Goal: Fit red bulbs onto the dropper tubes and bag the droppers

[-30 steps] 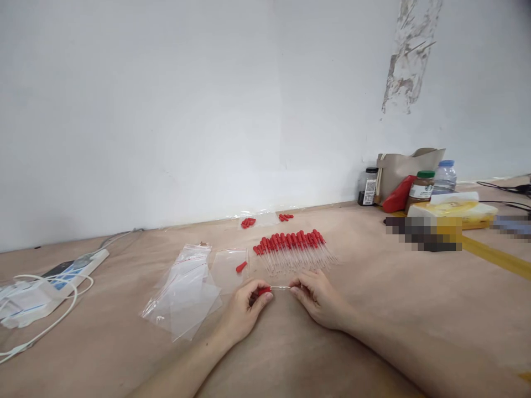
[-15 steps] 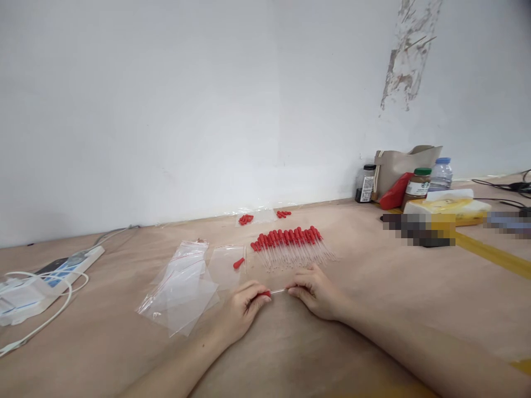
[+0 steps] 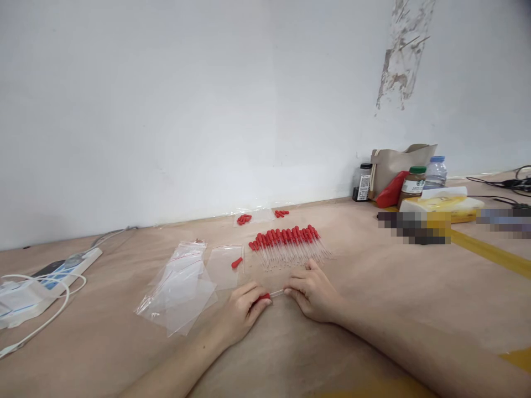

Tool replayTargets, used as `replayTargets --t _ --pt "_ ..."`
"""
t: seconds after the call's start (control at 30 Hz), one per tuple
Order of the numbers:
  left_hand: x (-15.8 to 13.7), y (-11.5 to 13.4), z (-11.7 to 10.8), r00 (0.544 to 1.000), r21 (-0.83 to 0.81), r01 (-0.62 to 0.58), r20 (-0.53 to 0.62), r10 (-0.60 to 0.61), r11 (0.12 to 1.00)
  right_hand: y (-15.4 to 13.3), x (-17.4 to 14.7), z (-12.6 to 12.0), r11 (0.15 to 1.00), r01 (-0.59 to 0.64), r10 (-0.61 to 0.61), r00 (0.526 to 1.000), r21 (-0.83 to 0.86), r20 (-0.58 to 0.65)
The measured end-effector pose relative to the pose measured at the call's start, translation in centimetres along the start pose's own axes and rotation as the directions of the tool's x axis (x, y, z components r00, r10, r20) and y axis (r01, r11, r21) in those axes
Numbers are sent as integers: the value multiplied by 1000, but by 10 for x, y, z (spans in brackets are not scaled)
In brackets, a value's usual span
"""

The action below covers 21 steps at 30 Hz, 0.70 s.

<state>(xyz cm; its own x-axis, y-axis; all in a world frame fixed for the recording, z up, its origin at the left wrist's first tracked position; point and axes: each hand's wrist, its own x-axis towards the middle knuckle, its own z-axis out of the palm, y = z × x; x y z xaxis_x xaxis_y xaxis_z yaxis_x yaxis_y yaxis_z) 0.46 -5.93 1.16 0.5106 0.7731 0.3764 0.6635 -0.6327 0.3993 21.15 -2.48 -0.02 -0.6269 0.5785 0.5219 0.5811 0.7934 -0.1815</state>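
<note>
My left hand (image 3: 248, 305) pinches a red rubber bulb (image 3: 264, 297) between thumb and fingers. A thin clear dropper tube (image 3: 277, 293) runs from the bulb's mouth to my right hand (image 3: 312, 291), whose fingertips are closed on its other end. How deep the tube sits in the bulb is hidden by my fingers. Just beyond my hands lies a row of droppers (image 3: 286, 246), red bulbs away from me and clear tubes towards me. A single loose red bulb (image 3: 237, 262) rests on a flat clear zip bag (image 3: 224, 276) left of the row.
Overlapping clear zip bags (image 3: 182, 293) lie left of my hands. Loose red bulbs (image 3: 244, 219) sit by the wall. A white power strip (image 3: 62, 282) with cables is at far left. At right stand a jar (image 3: 414, 181), a tissue pack (image 3: 443, 207) and a grey bag (image 3: 385, 166).
My right hand has shifted slightly left, and its fingers have drawn closer together on the tube. My left hand still grips the bulb. The whole view has shifted a little.
</note>
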Motion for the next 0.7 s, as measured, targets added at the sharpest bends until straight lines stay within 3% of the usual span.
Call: replayTargets --t 0.4,0.57,0.63,0.7 --pt "1 -5 -5 997 53 -61 46 59 997 -12 5 1 996 -67 61 993 55 98" --pt "2 -16 -14 986 115 -143 -66 151 983 -19 11 -13 999 -19 17 997 28 80" --pt "3 -22 -20 981 172 -103 -144 128 980 -17 14 -18 995 -93 89 993 45 78" --pt "3 -30 -26 967 216 10 -249 45 976 -9 22 -19 963 -254 248 966 94 71"
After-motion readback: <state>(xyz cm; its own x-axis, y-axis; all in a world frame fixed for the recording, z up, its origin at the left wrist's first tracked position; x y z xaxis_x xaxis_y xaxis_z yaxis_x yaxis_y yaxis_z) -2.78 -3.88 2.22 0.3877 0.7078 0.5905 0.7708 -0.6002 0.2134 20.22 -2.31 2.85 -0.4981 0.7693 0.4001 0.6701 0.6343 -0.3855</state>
